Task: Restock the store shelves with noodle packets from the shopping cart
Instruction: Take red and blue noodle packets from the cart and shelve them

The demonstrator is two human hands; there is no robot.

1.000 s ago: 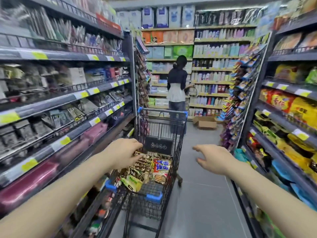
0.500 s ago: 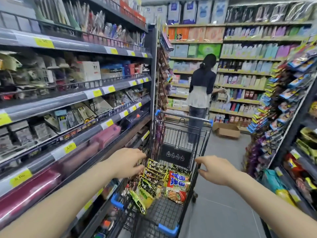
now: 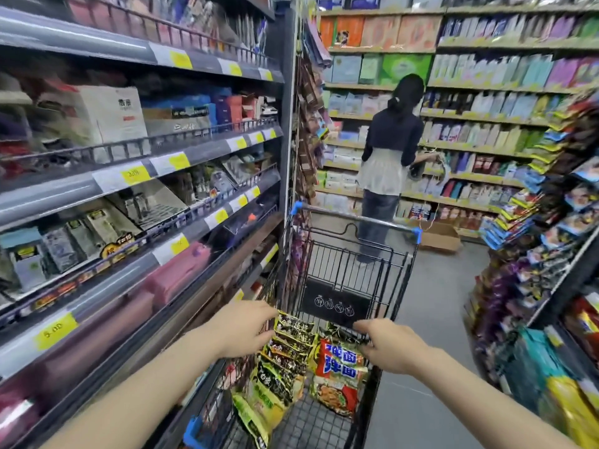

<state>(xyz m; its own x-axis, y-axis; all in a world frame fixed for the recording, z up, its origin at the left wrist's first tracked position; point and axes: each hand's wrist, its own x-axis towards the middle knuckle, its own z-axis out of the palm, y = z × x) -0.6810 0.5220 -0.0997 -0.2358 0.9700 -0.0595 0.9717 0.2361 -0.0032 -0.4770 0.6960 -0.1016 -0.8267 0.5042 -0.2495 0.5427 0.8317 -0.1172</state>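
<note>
A black wire shopping cart (image 3: 353,254) with blue corner caps stands in the aisle just ahead of me. Inside it stands a row of green-and-black noodle packets (image 3: 285,354), and beside them a red-and-blue noodle packet (image 3: 340,367). My left hand (image 3: 241,332) reaches over the cart's left side, fingers extended toward the top of the green packets. My right hand (image 3: 389,346) hovers over the red packet, fingers loosely bent and holding nothing. Shelves (image 3: 136,176) full of packaged goods run along my left.
A person (image 3: 389,157) stands at the far end of the aisle facing the back shelves. A cardboard box (image 3: 437,236) sits on the floor near them. Racks of hanging snack packs (image 3: 531,228) line the right side. Grey floor lies right of the cart.
The view has moved closer to the cart and turned left. Both hands have dropped toward the packets in the cart, the right hand moving in over the red packet.
</note>
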